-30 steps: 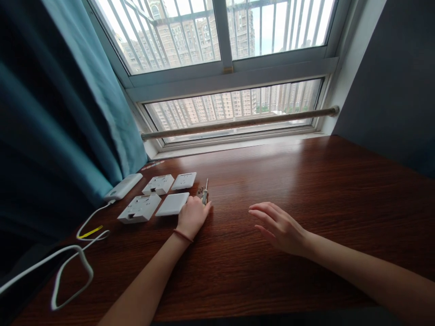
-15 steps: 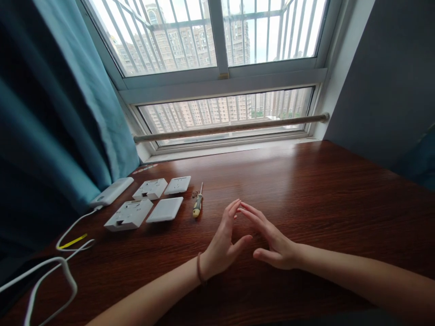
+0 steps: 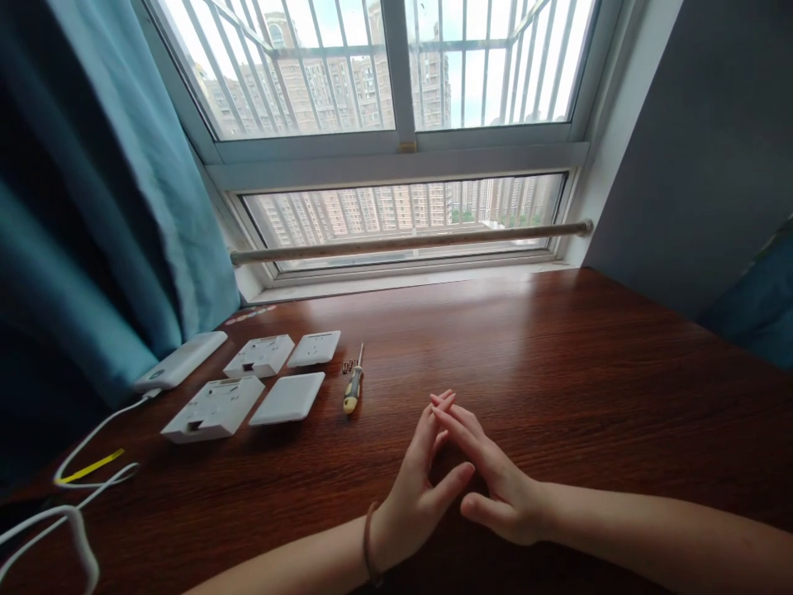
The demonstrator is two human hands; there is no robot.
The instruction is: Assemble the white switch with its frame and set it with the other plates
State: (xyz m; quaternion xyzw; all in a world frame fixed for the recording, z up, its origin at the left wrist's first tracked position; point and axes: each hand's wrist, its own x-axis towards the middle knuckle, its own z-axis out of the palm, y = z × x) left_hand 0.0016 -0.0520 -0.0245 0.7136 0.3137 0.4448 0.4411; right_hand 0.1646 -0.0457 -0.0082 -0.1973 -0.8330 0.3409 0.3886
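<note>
My left hand [image 3: 421,496] and my right hand [image 3: 499,479] meet at the fingertips over the brown wooden table, fingers stretched out and slightly crossed at the tips. Neither holds anything. A brown band circles my left wrist. Left of the hands lies a screwdriver [image 3: 353,392] with a yellow and dark handle, its shaft pointing to the window. Several small screws [image 3: 349,365] lie beside the shaft. Further left are a white socket panel [image 3: 315,349], a plain white panel [image 3: 287,398], and two white mounting boxes, one farther [image 3: 260,355] and one nearer [image 3: 214,408].
A white power bank [image 3: 182,361] with a white cable [image 3: 92,438] lies by the blue curtain [image 3: 154,207]. Close to the cable is a yellow strip [image 3: 92,466]. Behind the table [image 3: 557,380] stand a barred window and a horizontal rail [image 3: 409,244]; a grey wall is at right.
My hands have come closer together, and their fingertips now overlap. The view has shifted slightly, so the table items appear lower and farther left.
</note>
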